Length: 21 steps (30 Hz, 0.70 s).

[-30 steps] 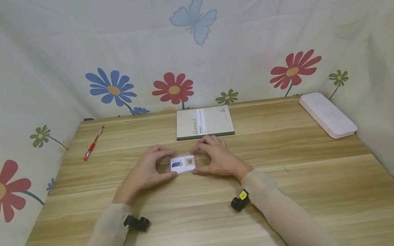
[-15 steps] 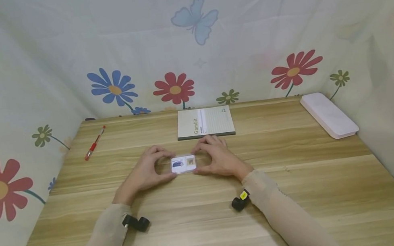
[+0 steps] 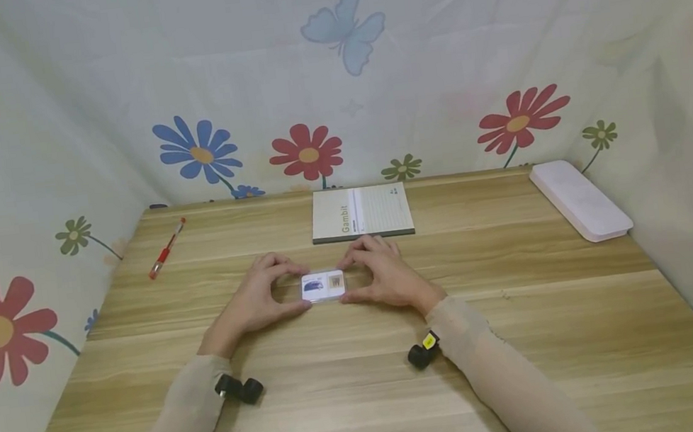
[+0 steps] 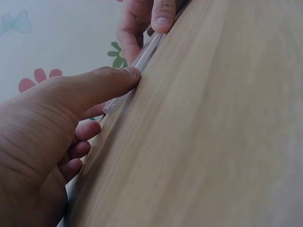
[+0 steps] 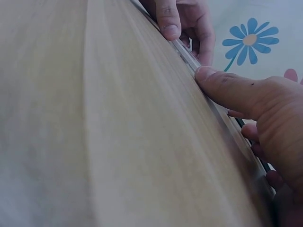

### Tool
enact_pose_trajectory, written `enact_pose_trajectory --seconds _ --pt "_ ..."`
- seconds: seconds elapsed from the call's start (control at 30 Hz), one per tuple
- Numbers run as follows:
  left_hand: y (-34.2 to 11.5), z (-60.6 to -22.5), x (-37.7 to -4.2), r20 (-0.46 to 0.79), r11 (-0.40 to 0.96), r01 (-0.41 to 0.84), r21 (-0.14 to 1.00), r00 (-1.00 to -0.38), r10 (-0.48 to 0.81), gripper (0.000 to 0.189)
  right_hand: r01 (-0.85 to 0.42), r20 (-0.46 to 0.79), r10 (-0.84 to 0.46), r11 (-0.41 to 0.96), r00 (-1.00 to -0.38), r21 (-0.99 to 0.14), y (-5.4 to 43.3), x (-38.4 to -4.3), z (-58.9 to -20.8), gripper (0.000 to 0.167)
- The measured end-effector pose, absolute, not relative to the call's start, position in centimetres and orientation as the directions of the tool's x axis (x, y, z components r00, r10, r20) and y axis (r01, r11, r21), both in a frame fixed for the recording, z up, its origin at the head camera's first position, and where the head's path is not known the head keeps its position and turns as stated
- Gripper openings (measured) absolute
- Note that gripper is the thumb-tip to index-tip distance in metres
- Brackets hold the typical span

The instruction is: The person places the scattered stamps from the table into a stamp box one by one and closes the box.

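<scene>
A small flat case (image 3: 323, 285) with clear plastic edges lies on the wooden table in the head view. Its white face carries a dark blue picture and a brownish square. My left hand (image 3: 259, 296) pinches its left end between thumb and fingers, and my right hand (image 3: 385, 276) does the same at the right end. From the left wrist, only the thin clear side of the case (image 4: 150, 49) shows, with the left thumb (image 4: 111, 84) on its near edge. The right wrist view has the right thumb (image 5: 227, 86) against that edge too. The case's far edge is partly hidden by fingers.
Beyond the hands lies a notebook (image 3: 378, 211) marked "Gambit". A red pen (image 3: 167, 249) is at the table's back left, and a pale pink oblong case (image 3: 581, 201) at the back right. Flower-printed cloth (image 3: 432, 64) hangs around the table (image 3: 342, 402).
</scene>
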<state>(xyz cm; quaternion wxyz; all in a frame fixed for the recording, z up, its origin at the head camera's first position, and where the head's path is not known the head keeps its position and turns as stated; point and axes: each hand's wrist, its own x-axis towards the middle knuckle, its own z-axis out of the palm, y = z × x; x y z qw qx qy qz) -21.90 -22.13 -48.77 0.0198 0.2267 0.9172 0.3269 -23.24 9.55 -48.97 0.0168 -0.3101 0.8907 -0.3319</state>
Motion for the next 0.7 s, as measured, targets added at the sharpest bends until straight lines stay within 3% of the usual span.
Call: enact_pose_trajectory --seconds 0.7 --pt "-22.14 -48.89 -21.92 0.086 0.693 0.367 0.621 -0.910 0.405 0.057 -0.534 0.175 -0.556 0.590 -0.813 -0.606 9.38 -23.30 -49.11 0.055"
